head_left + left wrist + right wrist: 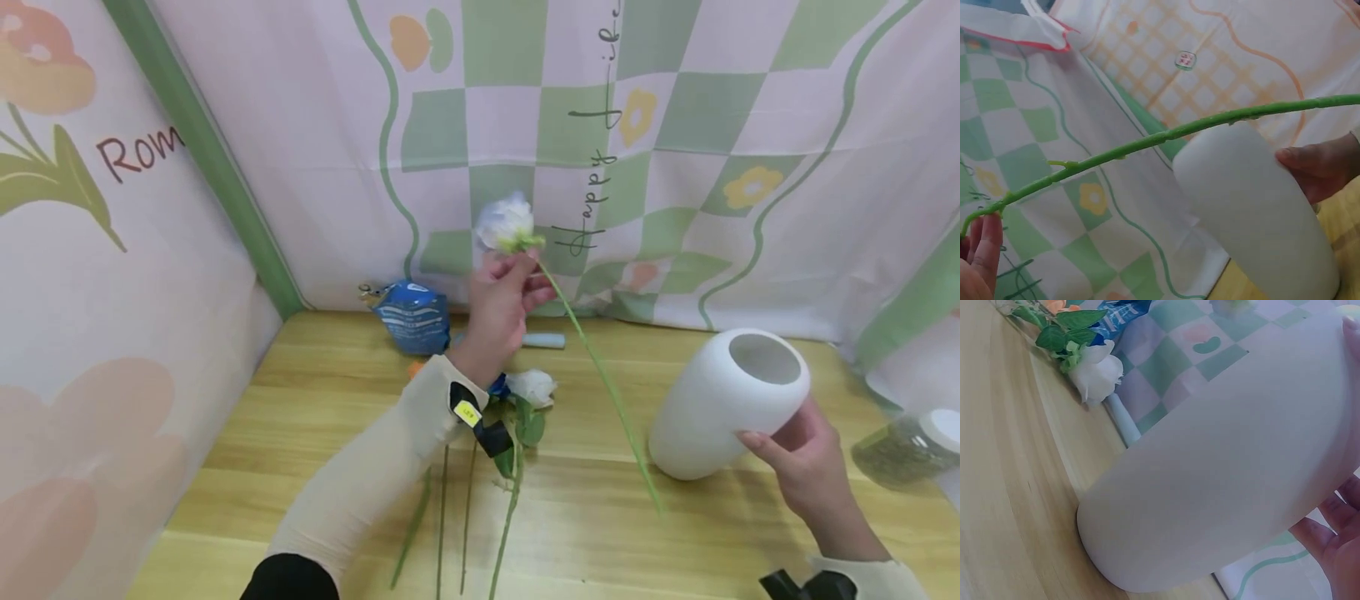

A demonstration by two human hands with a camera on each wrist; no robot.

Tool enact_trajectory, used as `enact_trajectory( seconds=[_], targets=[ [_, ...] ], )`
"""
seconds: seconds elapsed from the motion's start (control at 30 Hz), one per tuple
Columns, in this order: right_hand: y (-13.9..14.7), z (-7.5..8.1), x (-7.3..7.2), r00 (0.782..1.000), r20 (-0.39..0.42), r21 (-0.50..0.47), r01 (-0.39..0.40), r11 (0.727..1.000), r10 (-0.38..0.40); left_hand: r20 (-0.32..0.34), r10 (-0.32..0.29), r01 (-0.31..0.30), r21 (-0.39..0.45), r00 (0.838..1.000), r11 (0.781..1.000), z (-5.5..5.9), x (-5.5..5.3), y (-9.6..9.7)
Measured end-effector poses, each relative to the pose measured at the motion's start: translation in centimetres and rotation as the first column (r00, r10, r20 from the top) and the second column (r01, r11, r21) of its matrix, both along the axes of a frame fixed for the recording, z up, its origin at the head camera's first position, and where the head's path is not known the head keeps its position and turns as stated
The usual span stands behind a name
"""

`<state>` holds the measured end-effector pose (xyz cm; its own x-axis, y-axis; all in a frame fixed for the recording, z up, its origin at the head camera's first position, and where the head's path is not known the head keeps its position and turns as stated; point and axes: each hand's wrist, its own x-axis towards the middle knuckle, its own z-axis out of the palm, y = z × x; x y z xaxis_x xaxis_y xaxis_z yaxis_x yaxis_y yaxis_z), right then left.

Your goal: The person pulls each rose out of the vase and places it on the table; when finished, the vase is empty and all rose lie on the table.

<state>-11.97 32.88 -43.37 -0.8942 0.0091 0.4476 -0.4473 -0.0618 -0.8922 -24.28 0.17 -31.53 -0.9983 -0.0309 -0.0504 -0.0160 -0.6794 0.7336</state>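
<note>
My left hand (498, 308) pinches a white artificial flower (506, 223) just beneath its bloom, above the back of the table. Its long green stem (1166, 135) slants down to the right, the lower end hanging left of the vase in the head view. My right hand (813, 471) holds the white vase (705, 417) by its right side, thumb on the front. The vase leans to the right, its mouth facing up toward the head camera. In the right wrist view, the vase's body (1210, 469) fills the middle, its base low over the wooden table.
Several flowers lie on the table (300, 450), among them a white rose (532, 387), partly behind my left forearm. A blue packet (415, 318) and a pale blue stick (543, 341) sit at the back. A lidded jar (903, 450) stands far right. Printed cloth (502, 125) hangs behind.
</note>
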Motion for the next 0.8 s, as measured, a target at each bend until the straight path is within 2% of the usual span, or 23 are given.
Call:
enact_trajectory(
  seconds=[0.2, 0.4, 0.5, 0.6, 0.8],
  targets=[
    [0.0, 0.0, 0.0, 1.0, 0.0, 0.01, 0.001, 1.0, -0.001, 0.053, -0.122, 0.127, -0.108, 0.991, 0.986, -1.9, 1.1, 1.4],
    [0.2, -0.1, 0.1, 1.0, 0.012, 0.027, 0.01, 1.0, -0.01, 0.119, -0.195, 0.217, -0.213, 0.974, 0.953, -4.0, 2.2, 2.4],
    [0.3, 0.0, 0.2, 0.999, 0.033, 0.054, 0.039, 0.998, -0.041, 0.159, -0.223, 0.26, -0.272, 0.962, 0.926, -5.4, 2.6, 2.9],
    [0.3, 0.0, 0.3, 0.996, 0.057, 0.082, 0.062, 0.995, -0.067, 0.189, -0.251, 0.303, -0.338, 0.949, 0.891, -6.9, 3.2, 3.2],
    [0.3, 0.1, 0.2, 0.997, 0.055, 0.073, 0.052, 0.996, -0.056, 0.198, -0.275, 0.337, -0.448, 0.941, 0.828, -9.3, 4.2, 3.6]
  ],
)
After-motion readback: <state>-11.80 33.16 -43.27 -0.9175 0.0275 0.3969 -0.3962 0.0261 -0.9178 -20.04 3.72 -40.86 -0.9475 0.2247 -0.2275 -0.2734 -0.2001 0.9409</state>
